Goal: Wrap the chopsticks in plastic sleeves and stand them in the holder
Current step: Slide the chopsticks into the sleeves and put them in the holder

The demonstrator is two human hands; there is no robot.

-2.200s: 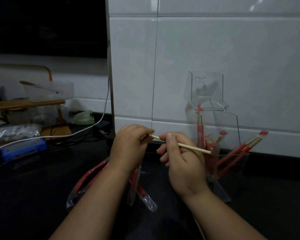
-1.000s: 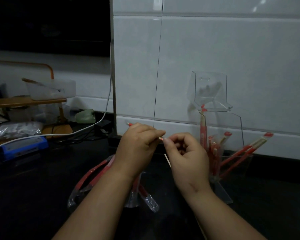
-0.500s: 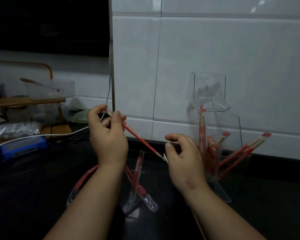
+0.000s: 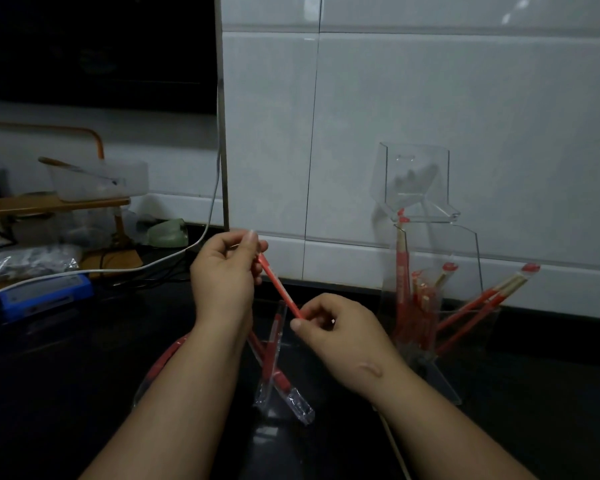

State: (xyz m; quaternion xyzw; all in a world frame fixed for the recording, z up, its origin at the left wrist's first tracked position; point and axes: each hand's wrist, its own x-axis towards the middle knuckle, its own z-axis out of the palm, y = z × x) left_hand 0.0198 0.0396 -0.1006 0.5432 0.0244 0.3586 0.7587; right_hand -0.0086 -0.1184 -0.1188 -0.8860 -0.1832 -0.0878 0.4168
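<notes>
Pinching the upper end of a red-sleeved chopstick (image 4: 279,292) between thumb and curled fingers, the left hand (image 4: 222,278) sits at ten o'clock from the right hand (image 4: 343,337), whose thumb and forefinger pinch the lower end. The chopstick slants between them above the black counter (image 4: 49,375). At six o'clock beneath the hands, loose plastic sleeves (image 4: 274,362) with red print lie crossed on the counter. At three o'clock from the right hand stands the clear holder (image 4: 478,258), close to the tiled wall (image 4: 395,98). It holds several wrapped chopsticks (image 4: 482,301), one upright at its left side, others leaning out toward two o'clock. Far off at nine o'clock, a clear tub (image 4: 125,178) on a wooden shelf (image 4: 49,204) holds a utensil.
</notes>
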